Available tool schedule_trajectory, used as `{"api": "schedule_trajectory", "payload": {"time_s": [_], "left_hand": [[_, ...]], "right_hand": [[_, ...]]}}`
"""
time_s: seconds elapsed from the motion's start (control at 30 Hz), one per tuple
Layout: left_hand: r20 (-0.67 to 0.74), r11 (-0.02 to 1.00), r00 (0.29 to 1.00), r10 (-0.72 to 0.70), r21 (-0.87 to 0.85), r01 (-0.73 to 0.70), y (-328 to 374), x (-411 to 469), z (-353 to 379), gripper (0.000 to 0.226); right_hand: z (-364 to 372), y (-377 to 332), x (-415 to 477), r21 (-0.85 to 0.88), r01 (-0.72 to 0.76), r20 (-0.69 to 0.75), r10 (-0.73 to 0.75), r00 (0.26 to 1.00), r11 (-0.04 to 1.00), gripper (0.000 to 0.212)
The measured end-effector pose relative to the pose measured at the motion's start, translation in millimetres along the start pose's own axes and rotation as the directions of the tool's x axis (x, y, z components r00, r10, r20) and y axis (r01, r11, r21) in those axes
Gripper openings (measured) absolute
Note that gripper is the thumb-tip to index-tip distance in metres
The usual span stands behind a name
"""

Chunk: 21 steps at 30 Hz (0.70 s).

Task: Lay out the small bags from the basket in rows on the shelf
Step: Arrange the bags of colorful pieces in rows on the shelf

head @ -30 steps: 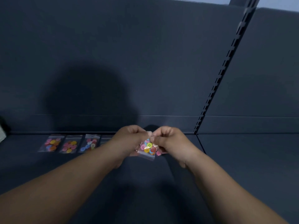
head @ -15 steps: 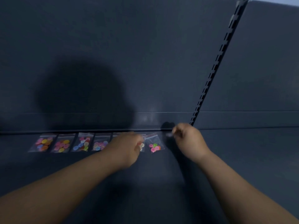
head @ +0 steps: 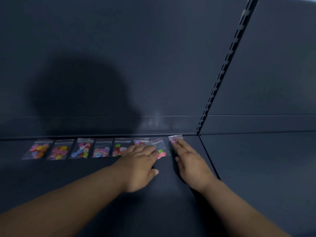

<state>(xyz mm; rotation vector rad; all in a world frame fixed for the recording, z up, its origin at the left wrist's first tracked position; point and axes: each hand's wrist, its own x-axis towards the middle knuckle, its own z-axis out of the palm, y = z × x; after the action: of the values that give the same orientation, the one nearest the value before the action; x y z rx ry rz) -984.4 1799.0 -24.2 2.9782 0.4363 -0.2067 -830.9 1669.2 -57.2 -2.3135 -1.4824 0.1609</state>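
Note:
Several small clear bags of coloured buttons lie in one row along the back of the dark shelf (head: pixel 85 178), starting with the leftmost bag (head: pixel 38 149). My left hand (head: pixel 139 161) lies flat with straight fingers over a bag near the row's right end, touching the neighbouring bag (head: pixel 159 147). My right hand (head: pixel 189 161) lies flat on the rightmost bag (head: pixel 175 139), whose top edge alone shows beyond my fingertips. The basket is out of view.
A dark back panel rises behind the row. A slotted upright (head: pixel 222 74) runs diagonally down to the shelf joint (head: pixel 207 156), just right of my right hand. Another shelf section (head: pixel 265 168) lies beyond the joint.
Both hands moved from holding bags together in the air to the shelf. Two more bags now lie at the row's right end, and both hands have flattened onto them.

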Motion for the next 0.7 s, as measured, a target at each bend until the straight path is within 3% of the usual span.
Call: {"api": "schedule_trajectory", "payload": {"time_s": [0.23,0.7], "left_hand": [[0.072,0.998,0.996,0.045,0.029,-0.047,7,11,8,0.084],[0.052,0.994,0.992,0.112,-0.016,-0.111,1,17,4,0.081]], "right_hand": [[2,6,-1,-0.108,0.012,0.077,-0.004,0.997,0.994,0.056],[4,4,-4,-0.173,-0.032,0.109,0.051,0.993,0.984,0.061]]}}
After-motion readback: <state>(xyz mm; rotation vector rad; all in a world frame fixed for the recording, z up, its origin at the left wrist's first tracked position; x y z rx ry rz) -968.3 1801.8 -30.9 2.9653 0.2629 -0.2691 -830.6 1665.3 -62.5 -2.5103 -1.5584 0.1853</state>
